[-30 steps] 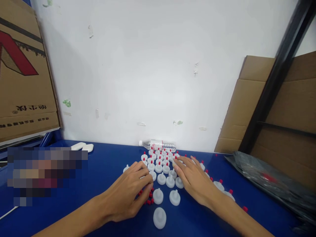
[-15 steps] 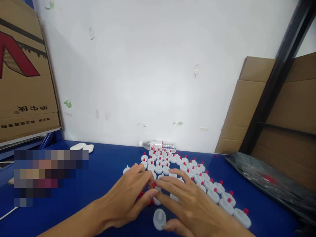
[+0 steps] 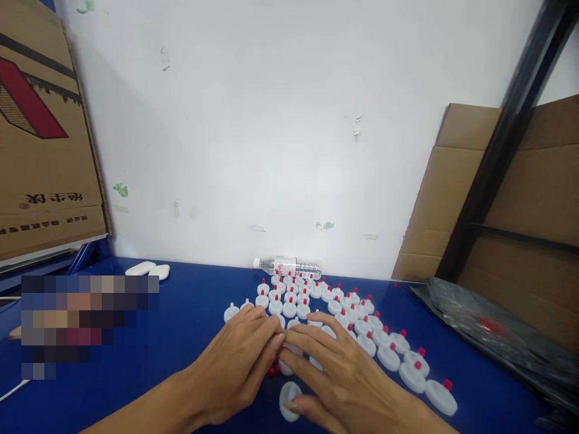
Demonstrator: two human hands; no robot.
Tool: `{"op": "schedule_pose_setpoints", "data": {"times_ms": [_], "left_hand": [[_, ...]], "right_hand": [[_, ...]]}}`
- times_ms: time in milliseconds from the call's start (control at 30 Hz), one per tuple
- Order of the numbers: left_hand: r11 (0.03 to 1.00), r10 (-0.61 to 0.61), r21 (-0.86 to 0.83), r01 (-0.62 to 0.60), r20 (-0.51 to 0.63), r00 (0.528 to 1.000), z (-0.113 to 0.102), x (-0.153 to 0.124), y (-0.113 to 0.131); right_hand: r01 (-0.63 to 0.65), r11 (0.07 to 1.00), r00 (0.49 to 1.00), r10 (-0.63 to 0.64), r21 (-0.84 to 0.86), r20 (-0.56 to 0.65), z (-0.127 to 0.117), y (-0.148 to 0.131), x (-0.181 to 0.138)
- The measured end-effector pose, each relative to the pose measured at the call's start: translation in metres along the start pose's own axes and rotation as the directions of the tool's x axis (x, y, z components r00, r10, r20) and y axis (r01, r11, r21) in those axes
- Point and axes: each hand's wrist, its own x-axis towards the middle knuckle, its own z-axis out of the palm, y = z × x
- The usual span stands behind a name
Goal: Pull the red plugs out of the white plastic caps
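Observation:
My left hand (image 3: 242, 355) is closed, thumb and index pinched together at a small red tip cap that they now hide. My right hand (image 3: 332, 361) meets it from the right, its fingers curled round a white spouted lid (image 3: 294, 348) mostly covered by them. The right thumb touches a loose white lid (image 3: 288, 398) lying at the table's near side. Below the fingertips is a small group of red tip caps (image 3: 274, 369), partly hidden. Bare white spouted lids (image 3: 231, 312) stand behind and beside the hands.
Rows of white lids with red tips (image 3: 388, 355) spread behind and right of my hands on the blue table (image 3: 181, 313). A clear plastic bottle (image 3: 289, 266) lies by the wall. White cases (image 3: 141, 269), a grey plastic bag (image 3: 488, 325) and cardboard boxes (image 3: 49, 150) are at the sides.
My left thumb has moved up against the index finger, hiding the red tip cap that showed between them. My right thumb has shifted left over the loose lid. The view has shifted slightly.

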Motion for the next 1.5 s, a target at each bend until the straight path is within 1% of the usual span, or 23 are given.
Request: {"op": "schedule_pose_setpoints", "data": {"times_ms": [133,200,267,400,500,600,700,800,900,967,1033,1067,1133,1167,1233,1367,1500], "left_hand": [[0.999,0.035,-0.015,-0.037,-0.115,0.993,0.003,-0.001,-0.004],[0.998,0.045,-0.025,-0.049,-0.14,0.989,0.002,-0.002,-0.004],[0.998,0.048,-0.035,-0.052,-0.107,0.993,0.001,-0.002,-0.002],[0.995,0.072,-0.075,-0.069,0.033,0.997,-0.001,0.0,-0.001],[0.988,0.104,-0.121,-0.091,0.101,0.989,-0.003,-0.001,-0.002],[0.985,0.061,-0.168,-0.046,0.086,0.994,-0.004,-0.002,-0.002],[0.969,-0.016,-0.244,0.03,0.058,0.998,-0.003,-0.002,0.0],[0.928,-0.119,-0.341,0.148,0.106,0.987,-0.001,0.0,0.0],[0.876,-0.183,-0.423,0.233,0.156,0.971,0.0,0.0,-0.005],[0.897,-0.179,-0.386,0.218,0.134,0.975,-0.002,-0.001,-0.009],[0.958,-0.113,-0.255,0.132,0.09,0.99,-0.006,-0.002,-0.012],[0.981,-0.068,-0.178,0.083,0.089,0.994,-0.008,-0.003,-0.012],[0.998,-0.007,-0.064,0.017,0.141,0.99,-0.011,-0.002,-0.009],[1.0,0.001,-0.03,0.005,0.182,0.983,-0.013,-0.001,-0.008],[1.0,-0.007,0.011,0.004,0.241,0.971,-0.014,0.001,-0.004],[0.998,-0.04,0.052,0.027,0.272,0.962,-0.014,0.003,-0.001],[0.996,-0.037,0.09,0.012,0.281,0.959,-0.011,0.002,-0.004]], "right_hand": [[-0.015,0.999,0.994,0.011,0.032,0.108,-0.004,0.002,0.001],[-0.017,0.999,0.994,0.012,0.044,0.111,-0.003,0.003,0.001],[-0.003,0.998,0.997,-0.001,0.056,0.074,-0.001,0.004,0.0],[0.064,0.997,0.998,-0.064,0.042,-0.002,0.003,0.004,0.0],[0.086,0.996,0.996,-0.086,0.02,-0.013,0.002,0.005,0.001],[0.101,0.995,0.995,-0.102,-0.021,-0.011,-0.001,0.006,0.005],[0.118,0.99,0.992,-0.12,-0.079,-0.032,-0.003,0.005,0.009],[0.119,0.985,0.992,-0.124,-0.123,-0.034,-0.003,0.004,0.01],[0.12,0.973,0.989,-0.135,-0.197,-0.063,-0.005,0.013,0.005],[0.094,0.969,0.99,-0.115,-0.227,-0.082,-0.008,0.024,0.0],[0.005,0.977,0.997,-0.022,-0.214,-0.075,-0.012,0.036,-0.005],[-0.058,0.978,0.996,0.045,-0.201,-0.072,-0.013,0.041,-0.007],[-0.159,0.972,0.987,0.151,-0.175,-0.057,-0.016,0.046,-0.009],[-0.183,0.97,0.983,0.179,-0.161,-0.04,-0.016,0.047,-0.009],[-0.183,0.975,0.983,0.186,-0.129,0.009,-0.015,0.045,-0.007],[-0.16,0.986,0.982,0.164,-0.048,0.098,-0.009,0.038,-0.007],[-0.151,0.989,0.983,0.15,-0.004,0.109,-0.002,0.036,-0.009]]}}
